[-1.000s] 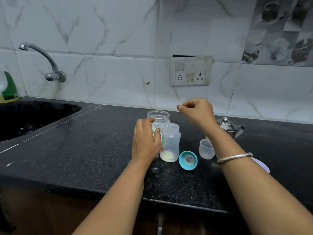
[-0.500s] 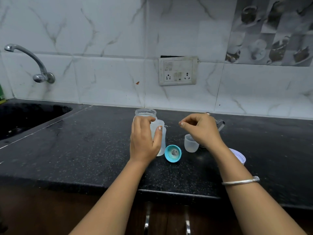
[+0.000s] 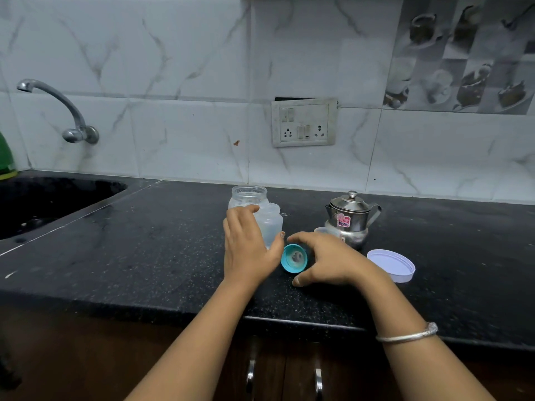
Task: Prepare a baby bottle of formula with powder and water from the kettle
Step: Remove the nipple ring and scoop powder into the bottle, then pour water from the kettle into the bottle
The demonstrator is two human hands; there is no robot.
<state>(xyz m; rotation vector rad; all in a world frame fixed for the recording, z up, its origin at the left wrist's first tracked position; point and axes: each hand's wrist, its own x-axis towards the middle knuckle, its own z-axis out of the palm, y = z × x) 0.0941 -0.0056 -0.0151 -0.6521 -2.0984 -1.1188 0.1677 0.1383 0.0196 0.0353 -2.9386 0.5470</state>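
Observation:
A clear baby bottle (image 3: 270,224) stands open-topped on the black counter (image 3: 144,250). My left hand (image 3: 247,250) grips it from the left, with fingers and thumb wrapped round its body. Just right of it lies the teal nipple ring (image 3: 293,259), open side up. My right hand (image 3: 333,261) arches over the ring with index finger above and thumb below; no contact shows. A clear powder jar (image 3: 249,195) without a lid stands behind the bottle. The steel kettle (image 3: 347,218), lid on, stands to the right.
A small clear cup (image 3: 324,230) peeks out behind my right hand, in front of the kettle. A white jar lid (image 3: 390,264) lies at the right. The black sink (image 3: 43,204) and tap (image 3: 58,105) are at the left. A wall socket (image 3: 304,123) is behind.
My right hand has come down from above the bottle to the teal nipple ring on the counter. My left hand has kept its hold on the bottle.

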